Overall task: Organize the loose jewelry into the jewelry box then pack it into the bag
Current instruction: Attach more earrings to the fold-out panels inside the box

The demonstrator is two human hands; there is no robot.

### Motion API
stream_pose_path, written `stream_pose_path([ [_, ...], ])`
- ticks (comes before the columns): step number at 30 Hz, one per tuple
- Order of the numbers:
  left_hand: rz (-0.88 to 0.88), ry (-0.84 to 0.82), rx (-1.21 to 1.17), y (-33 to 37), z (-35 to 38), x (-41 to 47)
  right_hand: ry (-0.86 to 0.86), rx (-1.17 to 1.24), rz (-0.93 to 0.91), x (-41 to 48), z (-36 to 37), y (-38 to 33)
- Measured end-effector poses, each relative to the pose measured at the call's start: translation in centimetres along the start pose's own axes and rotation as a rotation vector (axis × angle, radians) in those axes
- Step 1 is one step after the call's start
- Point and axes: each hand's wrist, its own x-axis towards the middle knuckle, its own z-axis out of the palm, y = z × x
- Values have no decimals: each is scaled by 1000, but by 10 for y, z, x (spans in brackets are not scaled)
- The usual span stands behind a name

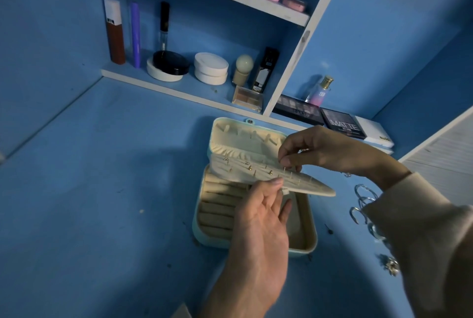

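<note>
A pale blue jewelry box (204, 237) lies open on the blue desk, its cream lid (243, 136) tipped back. A cream earring panel (258, 174) with several gold studs is lifted over the ring rolls (217, 212). My left hand (261, 230) holds the panel's front edge up, thumb on top and fingers beneath. My right hand (314, 151) pinches a small stud at the panel's right part; the stud itself is too small to make out. Loose silver hoops and bangles (363, 205) lie on the desk to the right, partly behind my right sleeve. No bag is in view.
Shelves behind the box carry cosmetics: tubes (115, 33), round compacts (210, 68), a sponge (243, 68) and a small palette (247, 98). Eyeshadow palettes (343, 123) and a perfume bottle (320, 91) sit at the back right. More silver jewelry (391, 265) lies near my right elbow.
</note>
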Motion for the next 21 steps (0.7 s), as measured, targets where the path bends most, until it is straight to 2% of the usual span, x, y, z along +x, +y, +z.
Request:
stream_pose_path([
  [11,8,14,8,-2,0,1,-22,-82,-6,2,-1,-6],
  [21,30,56,-1,-1,1,0,-137,-183,34,10,-5,-15],
])
